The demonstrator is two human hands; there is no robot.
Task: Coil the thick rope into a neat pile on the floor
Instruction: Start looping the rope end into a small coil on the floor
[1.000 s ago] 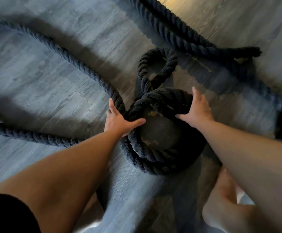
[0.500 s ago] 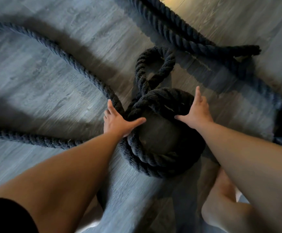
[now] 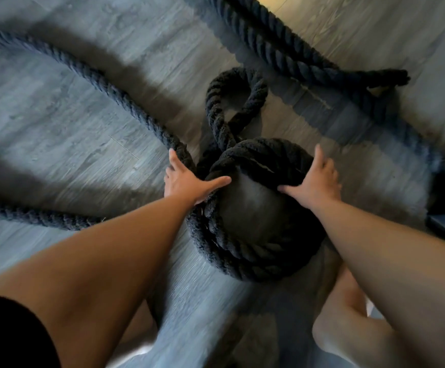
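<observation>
A: What are the hands doing?

B: Both lie flat and spread on the coil [image 3: 248, 251], just right of the frame's centre. The left hand [image 3: 187, 181] presses the coil's left rim, fingers extended toward the upper left, thumb stretched right across the top strand. It grips nothing — the palm only rests on the rope.

A: And the other?

B: The right hand [image 3: 313, 183] sits on the coil's upper right rim, fingers splayed, index pointing up the frame, thumb reaching left onto the wound strands. Open too, closed round nothing.

A: The arms?

B: Bare forearms run in from the lower corners and converge on the coil; a dark sleeve [image 3: 9, 333] shows at lower left.

A: Where is the rest of the thick rope [image 3: 104, 86]?

B: A small loop [image 3: 233, 102] stands just above the coil. One long run sweeps from the upper left down to the left hand — another lies across the top right of the grey wooden floor [image 3: 51, 134].
</observation>
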